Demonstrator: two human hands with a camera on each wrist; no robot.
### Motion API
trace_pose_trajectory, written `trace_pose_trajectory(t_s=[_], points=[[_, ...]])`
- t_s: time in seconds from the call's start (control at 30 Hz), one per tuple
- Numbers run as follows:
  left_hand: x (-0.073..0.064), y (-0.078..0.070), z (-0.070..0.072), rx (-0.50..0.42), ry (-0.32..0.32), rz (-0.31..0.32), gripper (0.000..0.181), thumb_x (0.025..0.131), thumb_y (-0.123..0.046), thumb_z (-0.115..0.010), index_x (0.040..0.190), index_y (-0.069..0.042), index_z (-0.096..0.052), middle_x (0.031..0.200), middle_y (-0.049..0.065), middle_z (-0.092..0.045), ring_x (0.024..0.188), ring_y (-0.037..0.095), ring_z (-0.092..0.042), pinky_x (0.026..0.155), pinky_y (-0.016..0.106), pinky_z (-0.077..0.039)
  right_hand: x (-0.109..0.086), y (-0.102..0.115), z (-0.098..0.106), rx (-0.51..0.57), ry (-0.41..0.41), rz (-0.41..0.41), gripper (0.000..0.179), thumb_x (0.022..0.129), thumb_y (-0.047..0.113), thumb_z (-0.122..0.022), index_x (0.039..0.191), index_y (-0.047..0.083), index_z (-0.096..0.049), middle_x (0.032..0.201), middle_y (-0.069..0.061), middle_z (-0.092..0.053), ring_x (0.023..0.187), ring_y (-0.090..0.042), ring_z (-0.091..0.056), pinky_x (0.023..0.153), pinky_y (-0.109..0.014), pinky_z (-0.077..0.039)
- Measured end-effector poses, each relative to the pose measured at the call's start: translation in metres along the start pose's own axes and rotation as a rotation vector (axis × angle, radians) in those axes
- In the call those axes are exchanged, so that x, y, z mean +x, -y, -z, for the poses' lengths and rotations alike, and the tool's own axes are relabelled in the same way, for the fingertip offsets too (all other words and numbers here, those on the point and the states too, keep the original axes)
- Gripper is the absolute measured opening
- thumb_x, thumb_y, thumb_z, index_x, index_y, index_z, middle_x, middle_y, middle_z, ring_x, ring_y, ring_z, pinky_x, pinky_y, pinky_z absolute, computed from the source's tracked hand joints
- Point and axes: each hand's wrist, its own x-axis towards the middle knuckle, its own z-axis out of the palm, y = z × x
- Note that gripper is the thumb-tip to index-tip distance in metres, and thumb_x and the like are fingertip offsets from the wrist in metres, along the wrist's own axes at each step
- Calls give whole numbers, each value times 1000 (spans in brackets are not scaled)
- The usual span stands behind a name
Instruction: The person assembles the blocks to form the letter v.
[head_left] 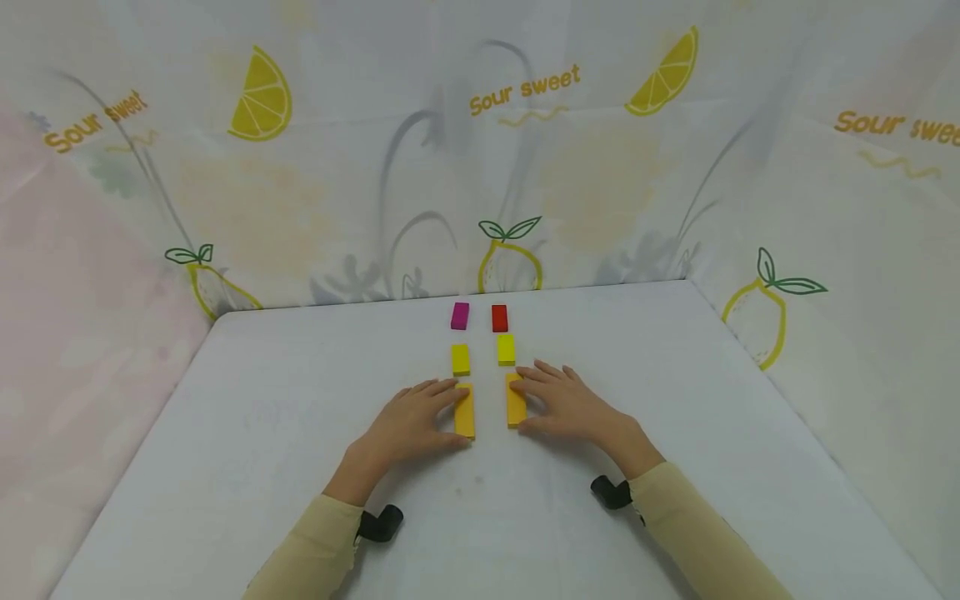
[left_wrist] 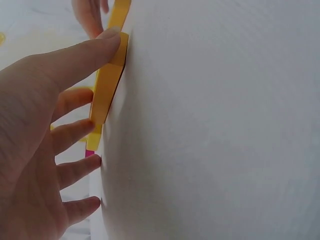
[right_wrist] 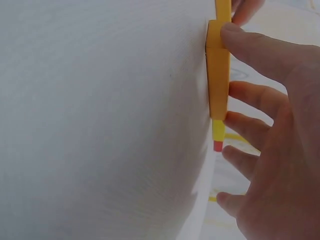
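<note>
Two long orange blocks lie on the white table, side by side with a gap between them. My left hand (head_left: 412, 423) pinches the left orange block (head_left: 465, 415) lengthwise, thumb at its near end and fingertips at its far end. The right orange block (head_left: 515, 407) is gripped the same way by my right hand (head_left: 572, 407). In the left wrist view the thumb (left_wrist: 95, 50) lies against the block's end; the right wrist view shows the other thumb (right_wrist: 250, 45) likewise. Just beyond are a left yellow block (head_left: 461, 358) and a right yellow block (head_left: 506, 349).
Farther back, a magenta block (head_left: 460, 316) and a red block (head_left: 499, 317) continue the two rows. The white tabletop (head_left: 300, 375) ends at a lemon-printed cloth (head_left: 337, 167). A black wrist mount (head_left: 382, 523) sits at the left cuff, another mount (head_left: 611, 492) at the right.
</note>
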Motion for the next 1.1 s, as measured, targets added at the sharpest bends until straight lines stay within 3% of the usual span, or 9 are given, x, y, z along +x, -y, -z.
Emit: trace_pose_trajectory(t_s=[0.3, 0.7, 1.1], points=[[-1, 0, 3, -6, -13, -11, 78, 79, -64, -72, 147, -35, -48, 157, -6, -42, 146, 25, -38, 117, 52, -32, 2, 1, 0, 90, -7, -4, 66, 87, 47, -71, 146, 25, -50, 159, 0, -39, 151, -27, -29, 119, -63, -20], [1, 3, 5, 5, -11, -52, 77, 78, -62, -74, 145, -33, -50, 155, -8, -45, 143, 20, -43, 114, 49, -38, 4, -1, -4, 99, 3, -15, 66, 87, 47, -72, 145, 25, -52, 160, 0, -38, 150, -25, -31, 119, -62, -22], [4, -1, 4, -112, -19, 12, 76, 73, -58, -81, 140, -32, -57, 148, -7, -53, 138, 18, -49, 112, 45, -42, 3, -3, -5, 145, 1, -25, 65, 87, 46, -72, 144, 25, -52, 160, 2, -37, 150, -24, -31, 120, -61, -20]])
